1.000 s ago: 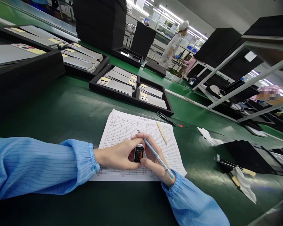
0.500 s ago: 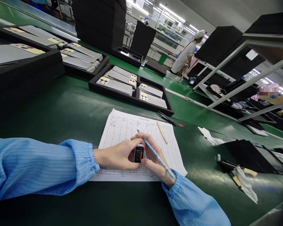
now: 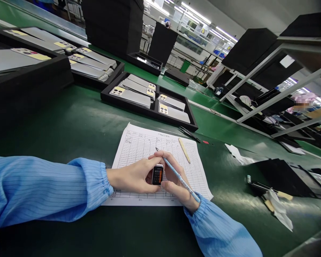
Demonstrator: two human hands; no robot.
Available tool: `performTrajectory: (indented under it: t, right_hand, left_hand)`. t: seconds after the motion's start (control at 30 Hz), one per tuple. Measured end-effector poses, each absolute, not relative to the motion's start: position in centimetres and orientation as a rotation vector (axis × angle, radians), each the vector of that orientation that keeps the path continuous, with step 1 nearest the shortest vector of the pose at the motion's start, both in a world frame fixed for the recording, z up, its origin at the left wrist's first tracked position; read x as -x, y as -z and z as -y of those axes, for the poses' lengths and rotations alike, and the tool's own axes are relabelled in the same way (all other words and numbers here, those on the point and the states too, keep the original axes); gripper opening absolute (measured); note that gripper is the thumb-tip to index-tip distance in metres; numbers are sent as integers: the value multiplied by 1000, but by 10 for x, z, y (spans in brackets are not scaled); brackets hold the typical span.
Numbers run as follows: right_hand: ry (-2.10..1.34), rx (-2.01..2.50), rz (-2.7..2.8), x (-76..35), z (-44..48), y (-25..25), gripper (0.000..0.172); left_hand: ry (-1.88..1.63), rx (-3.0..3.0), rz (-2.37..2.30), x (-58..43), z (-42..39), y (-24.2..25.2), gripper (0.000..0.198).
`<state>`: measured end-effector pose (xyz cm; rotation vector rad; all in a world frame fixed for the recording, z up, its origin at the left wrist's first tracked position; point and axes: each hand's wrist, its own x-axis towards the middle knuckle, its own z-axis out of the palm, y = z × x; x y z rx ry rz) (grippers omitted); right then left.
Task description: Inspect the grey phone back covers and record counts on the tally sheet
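Between my hands is a small smartwatch (image 3: 157,175), its lit screen showing a calculator keypad; no strap shows. My left hand (image 3: 135,176) is closed around its left side. My right hand (image 3: 178,182) has a light blue pen (image 3: 176,175) lying across it, tip pointing up and left, and its thumb rests at the watch's lower right edge. Both hands are over a printed form (image 3: 139,146) with a grid of rows and columns. A pale yellow pointed stick (image 3: 184,150) lies on the form's upper right.
Beyond the form sits a black tray (image 3: 149,113) of silver phone back panels, with more black trays (image 3: 69,69) at left. Dark tweezers (image 3: 189,134) lie by the tray. White cloth (image 3: 279,210) and black sheets (image 3: 278,176) are on the right of the green table (image 3: 91,125).
My hands, the watch and the pen keep practically the same position. In the background, a person in white has moved mostly out of sight behind the black panel.
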<state>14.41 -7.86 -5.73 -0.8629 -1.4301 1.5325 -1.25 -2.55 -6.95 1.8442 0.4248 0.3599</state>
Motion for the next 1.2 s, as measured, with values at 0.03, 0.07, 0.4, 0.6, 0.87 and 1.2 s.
performTrajectory:
  t: [0.03, 0.07, 0.4, 0.6, 0.87, 1.2]
  right_hand:
    - [-1530, 859, 1433, -144, 79, 57, 51]
    - [-1527, 857, 1436, -144, 78, 57, 51]
    - [-1496, 885, 1464, -146, 79, 60, 51]
    - [-1469, 905, 1476, -146, 79, 59, 50]
    - [-1461, 915, 1478, -145, 79, 56, 48]
    - [-1489, 911, 1472, -145, 80, 57, 49]
  left_hand:
    - [-357, -1843, -426, 12, 26, 69, 30]
    - [-354, -1844, -427, 12, 26, 69, 29]
    - [-361, -1846, -427, 12, 25, 68, 31]
    - [-369, -1851, -434, 13, 25, 68, 32]
    - [-374, -1855, -423, 12, 25, 68, 30]
    - [-360, -1837, -426, 13, 25, 68, 30]
